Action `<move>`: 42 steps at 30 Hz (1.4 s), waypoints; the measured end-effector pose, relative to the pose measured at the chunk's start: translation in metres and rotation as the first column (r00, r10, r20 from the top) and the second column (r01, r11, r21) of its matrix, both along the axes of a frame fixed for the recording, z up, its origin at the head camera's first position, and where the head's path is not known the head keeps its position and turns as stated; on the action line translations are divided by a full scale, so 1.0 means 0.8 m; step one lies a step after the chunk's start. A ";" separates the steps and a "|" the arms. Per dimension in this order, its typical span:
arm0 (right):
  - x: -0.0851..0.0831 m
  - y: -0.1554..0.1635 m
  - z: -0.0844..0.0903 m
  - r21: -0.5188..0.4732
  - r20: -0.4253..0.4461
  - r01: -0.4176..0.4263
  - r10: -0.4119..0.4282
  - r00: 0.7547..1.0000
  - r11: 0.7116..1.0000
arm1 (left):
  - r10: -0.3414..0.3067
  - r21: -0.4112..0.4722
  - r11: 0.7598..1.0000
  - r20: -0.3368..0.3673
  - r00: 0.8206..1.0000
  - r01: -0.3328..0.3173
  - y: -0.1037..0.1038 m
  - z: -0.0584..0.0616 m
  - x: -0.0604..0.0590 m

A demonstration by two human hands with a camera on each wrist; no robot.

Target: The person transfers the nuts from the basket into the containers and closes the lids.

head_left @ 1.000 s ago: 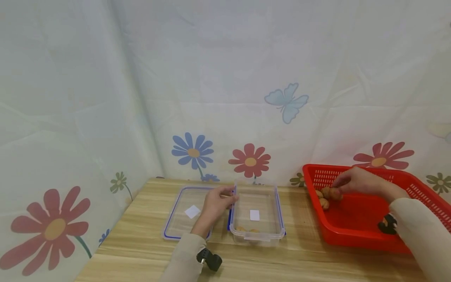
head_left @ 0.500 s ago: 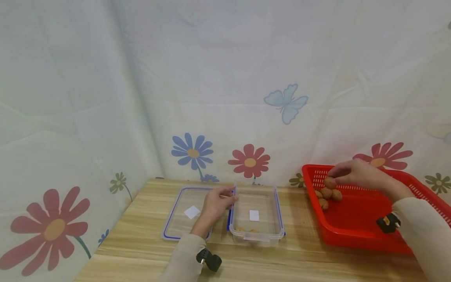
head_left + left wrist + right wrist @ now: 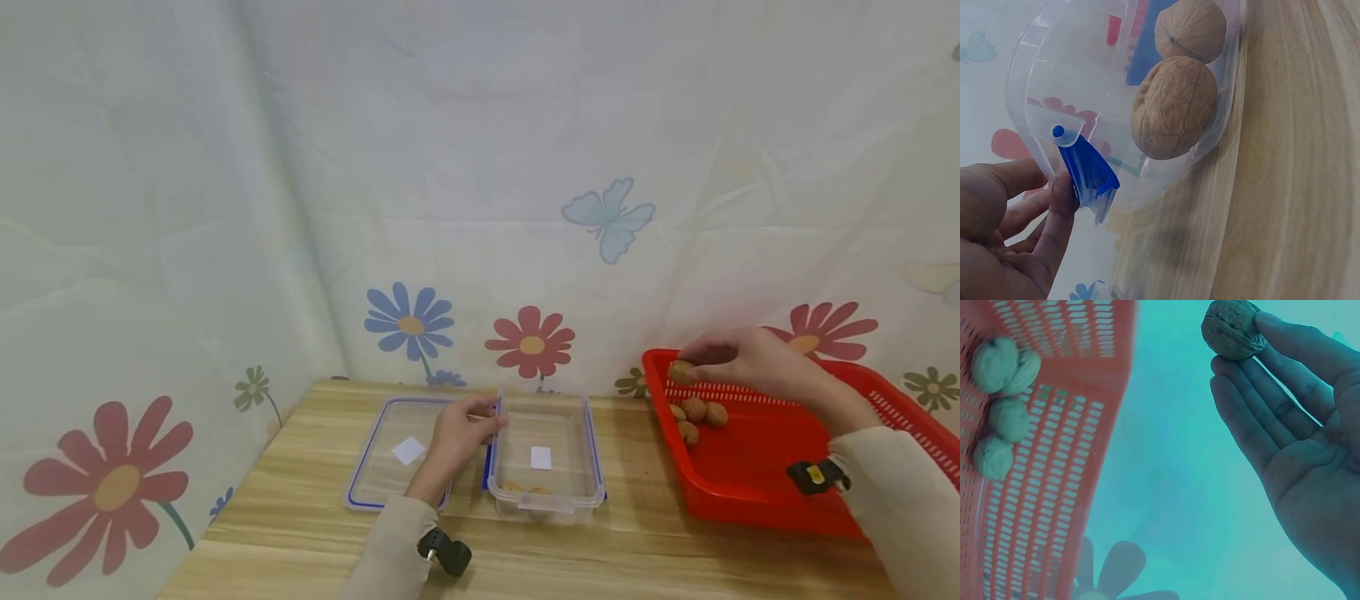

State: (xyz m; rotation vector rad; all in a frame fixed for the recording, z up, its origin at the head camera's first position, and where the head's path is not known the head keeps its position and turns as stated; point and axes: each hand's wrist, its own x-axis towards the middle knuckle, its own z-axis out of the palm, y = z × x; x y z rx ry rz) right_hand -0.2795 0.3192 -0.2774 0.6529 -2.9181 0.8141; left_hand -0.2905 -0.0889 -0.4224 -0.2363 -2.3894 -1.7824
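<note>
My right hand (image 3: pixel 757 367) pinches a walnut (image 3: pixel 681 372) between thumb and fingertips, raised over the back left corner of the red plastic basket (image 3: pixel 765 504). In the right wrist view that walnut (image 3: pixel 1230 330) sits at the fingertips, away from the basket wall. Several more walnuts (image 3: pixel 1010 419) lie together in the basket's left part. With thumb and fingers, my left hand (image 3: pixel 461 433) holds the left rim of a clear plastic food container (image 3: pixel 547 503). Beside the thumb hangs a blue clip (image 3: pixel 1090 172). Two walnuts (image 3: pixel 1175 109) show inside the container.
A clear lid with a blue seal (image 3: pixel 375 454) lies flat left of the container, partly behind my left forearm. All of this stands on a wood-grain table (image 3: pixel 637 550). A flower-printed curtain (image 3: pixel 465 183) hangs right behind the table.
My right hand has lifted one walnut from the group in the basket and carried it up and to the left. The left hand has stayed at the container's rim.
</note>
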 end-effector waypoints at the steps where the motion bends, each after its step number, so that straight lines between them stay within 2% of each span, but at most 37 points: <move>1: 0.003 -0.002 0.001 -0.003 -0.008 -0.001 0.001 1.000 1.000 | -0.001 0.002 1.000 0.001 1.000 0.001 0.000 0.000 0.000; 6: 0.014 -0.013 0.007 -0.023 -0.055 -0.020 0.019 0.998 1.000 | -0.004 0.008 1.000 -0.006 1.000 0.004 -0.001 0.000 -0.001; 16: 0.032 -0.027 0.004 -0.091 -0.144 -0.067 0.054 0.988 0.994 | -0.001 -0.001 1.000 -0.007 1.000 0.001 0.000 0.000 -0.002; 24: 0.044 -0.038 -0.001 -0.177 -0.153 -0.072 0.044 0.987 0.982 | -0.005 0.000 1.000 0.000 1.000 0.005 0.000 -0.001 -0.001; 28: 0.049 -0.046 -0.006 -0.219 -0.147 -0.099 0.067 0.987 0.971 | -0.006 -0.005 1.000 0.001 1.000 0.006 0.000 -0.001 -0.001; 36: 0.054 -0.065 -0.016 -0.217 -0.123 -0.066 0.040 0.992 0.974 | 0.000 -0.002 1.000 -0.002 1.000 0.000 -0.001 -0.001 -0.002; 42: 0.055 -0.074 -0.023 -0.229 -0.151 -0.104 0.071 0.986 0.968 | -0.004 0.005 1.000 0.003 1.000 0.004 0.000 -0.001 -0.002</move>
